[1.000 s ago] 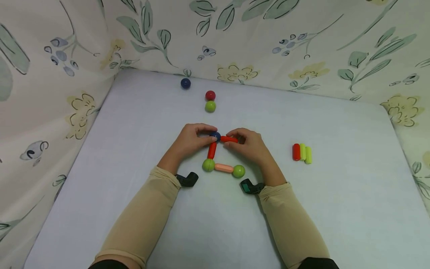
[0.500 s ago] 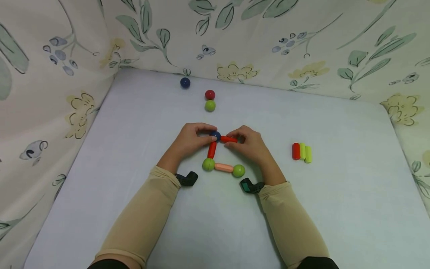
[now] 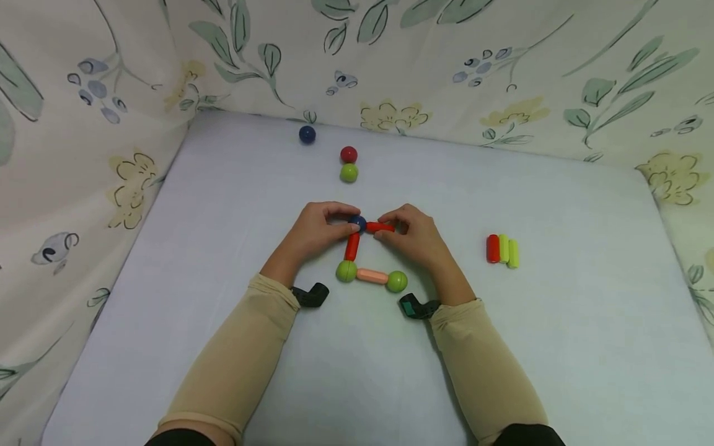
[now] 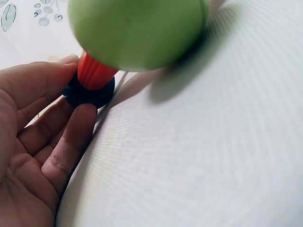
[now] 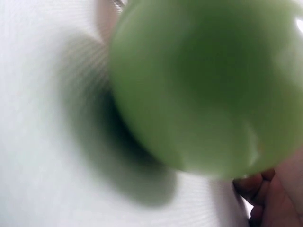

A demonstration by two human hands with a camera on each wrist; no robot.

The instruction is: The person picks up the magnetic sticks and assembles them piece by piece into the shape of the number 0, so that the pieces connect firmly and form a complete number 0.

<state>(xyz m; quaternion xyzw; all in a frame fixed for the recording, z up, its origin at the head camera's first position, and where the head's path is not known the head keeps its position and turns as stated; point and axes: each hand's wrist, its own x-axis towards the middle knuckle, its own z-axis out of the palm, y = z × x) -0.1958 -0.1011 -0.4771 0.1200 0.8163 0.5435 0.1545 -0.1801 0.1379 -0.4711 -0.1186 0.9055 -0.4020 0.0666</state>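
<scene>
We are pinching the dark blue ball (image 3: pixel 357 223) with our left hand (image 3: pixel 315 232), its grip clamped on the ball, while our right hand (image 3: pixel 414 235) is pinching the short red rod (image 3: pixel 380 227), its grip clamped on the rod, whose end is touching the ball's right side. Below the blue ball, a second red rod (image 3: pixel 352 246) is running down to a green ball (image 3: pixel 346 271), and a pink rod (image 3: pixel 372 276) is joining that one to another green ball (image 3: pixel 396 281) on the white worktop (image 3: pixel 558 347).

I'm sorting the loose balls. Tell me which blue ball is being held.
The blue ball pinched by the left hand, joined to red rods; the other blue ball lies alone near the curtain.
</scene>
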